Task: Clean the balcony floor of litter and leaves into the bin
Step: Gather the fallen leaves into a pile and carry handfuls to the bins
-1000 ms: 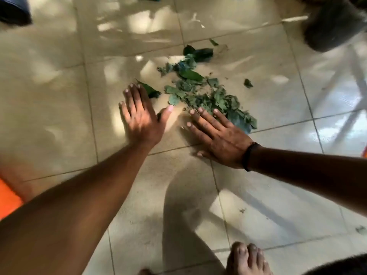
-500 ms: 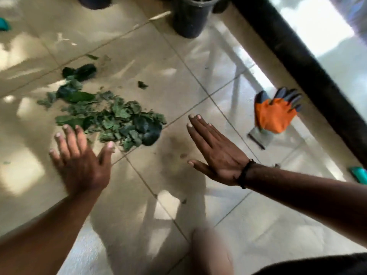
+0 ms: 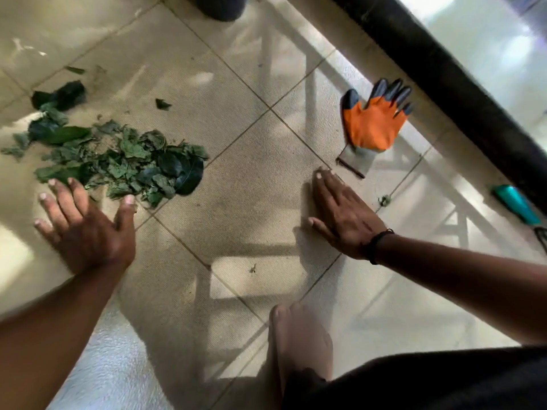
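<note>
A pile of torn green leaves [image 3: 124, 161] lies on the beige tiled floor [image 3: 242, 184] at the left. My left hand [image 3: 85, 226] is spread flat, fingers straight, just below the pile with fingertips at its near edge. My right hand [image 3: 343, 214] is flat with straight fingers on the floor to the right, well apart from the pile and just short of an orange glove [image 3: 373, 125]. Small leaf scraps [image 3: 162, 104] lie loose beyond the pile, and another bit of leaf [image 3: 384, 200] sits beside my right hand. Neither hand holds anything.
A dark pot base [image 3: 220, 7] stands at the top edge. A thick black rail [image 3: 450, 84] runs diagonally along the right. A teal tool handle [image 3: 516, 204] lies by the rail. My bare foot [image 3: 299, 344] is at the bottom centre.
My right hand has moved away from the leaf pile to the right, toward the orange glove, and lowered to the floor. The view has swung right. My left hand stays by the pile.
</note>
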### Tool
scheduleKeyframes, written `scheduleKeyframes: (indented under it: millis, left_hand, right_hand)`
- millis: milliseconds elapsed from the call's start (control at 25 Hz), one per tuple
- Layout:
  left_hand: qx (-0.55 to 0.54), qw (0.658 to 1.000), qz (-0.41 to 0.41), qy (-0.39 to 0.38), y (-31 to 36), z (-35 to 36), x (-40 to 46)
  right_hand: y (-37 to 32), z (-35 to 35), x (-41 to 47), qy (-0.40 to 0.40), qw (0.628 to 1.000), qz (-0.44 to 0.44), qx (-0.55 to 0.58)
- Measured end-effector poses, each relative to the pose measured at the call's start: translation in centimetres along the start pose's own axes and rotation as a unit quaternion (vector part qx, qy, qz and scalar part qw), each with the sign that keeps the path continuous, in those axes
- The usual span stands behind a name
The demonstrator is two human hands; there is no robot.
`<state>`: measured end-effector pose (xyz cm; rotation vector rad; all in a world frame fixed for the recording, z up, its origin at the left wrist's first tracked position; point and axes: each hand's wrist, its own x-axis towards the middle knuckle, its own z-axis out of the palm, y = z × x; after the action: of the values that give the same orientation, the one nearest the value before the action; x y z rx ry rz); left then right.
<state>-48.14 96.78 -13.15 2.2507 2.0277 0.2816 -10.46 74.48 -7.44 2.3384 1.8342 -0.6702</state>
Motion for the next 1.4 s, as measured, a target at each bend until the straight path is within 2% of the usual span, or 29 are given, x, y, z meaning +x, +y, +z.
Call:
scheduleKeyframes:
  millis: [80,160,200,280,360,440,520,720,880,1000,1040,1080,1160,1240,1280,1320,1400]
  left_hand:
    - [-0.001,1.0,0.005,0.0,0.2,-0.1,0.0]
    - [-0.002,1.0,0.013,0.002,0.0,-0.4,0.0]
    - [0.0,1.0,0.015,0.005,-0.2,-0.5,-0.1]
    - [0.001,1.0,0.016,0.007,-0.4,-0.5,-0.3]
    - [-0.003,1.0,0.007,0.001,-0.5,-0.6,-0.4]
    - [-0.006,1.0,0.003,-0.002,-0.4,-0.7,-0.4]
    - [-0.003,1.0,0.007,-0.001,-0.4,-0.8,-0.5]
    - [0.002,1.0,-0.001,-0.013,-0.3,-1.2,-0.5]
    - [0.016,0.999,-0.008,-0.033,-0.1,-1.3,-0.4]
    - [0.023,0.999,-0.018,-0.042,0.2,-1.9,-0.1]
    - [0.023,0.999,-0.022,-0.041,0.3,-2.1,-0.1]
    - [0.023,0.999,-0.026,-0.038,0.3,-2.2,-0.1]
    - [0.005,0.999,-0.043,-0.029,0.6,-2.2,-0.2]
    - [-0.021,0.995,-0.102,-0.007,0.4,-2.0,-0.1]
    - [-0.024,0.99,-0.14,0.003,0.3,-1.9,0.1]
    - [-0.021,0.985,-0.173,0.006,0.3,-1.9,0.3]
    - [0.0,0.978,-0.207,-0.014,0.4,-2.0,1.0]
  right_hand:
    - [-1.1,0.3,-0.6,-0.028,0.998,-0.056,0.005]
    - [-1.9,-0.2,-0.9,0.02,0.998,-0.054,0.02]
    - [-1.8,-0.4,-0.9,0.067,0.997,-0.021,0.015]
    - [-0.4,-0.5,-1.6,0.126,0.983,0.133,0.009]
    - [0.8,-0.3,-2.3,0.095,0.949,0.293,0.062]
    - [0.0,0.2,-1.5,0.055,0.928,0.34,0.141]
    - [-3.7,0.9,0.5,0.033,0.939,0.3,0.165]
    - [-12.8,0.4,5.8,0.01,0.971,0.121,0.205]
    - [-14.9,-1.5,11.0,-0.017,0.975,0.015,0.221]
    - [-17.2,-3.1,13.1,-0.059,0.961,-0.127,0.238]
    - [-18.1,-3.5,13.8,-0.046,0.952,-0.168,0.25]
    - [-18.9,-3.9,14.9,-0.01,0.947,-0.183,0.262]
    - [-19.7,-4.3,18.3,0.092,0.948,-0.12,0.279]
    - [-20.0,-4.4,22.6,0.108,0.962,-0.043,0.249]
    - [-20.1,-4.4,24.2,0.095,0.975,-0.038,0.199]
    - [-20.4,-4.1,25.4,0.077,0.984,-0.065,0.148]
    - [-22.1,-3.6,26.3,0.042,0.976,-0.181,0.115]
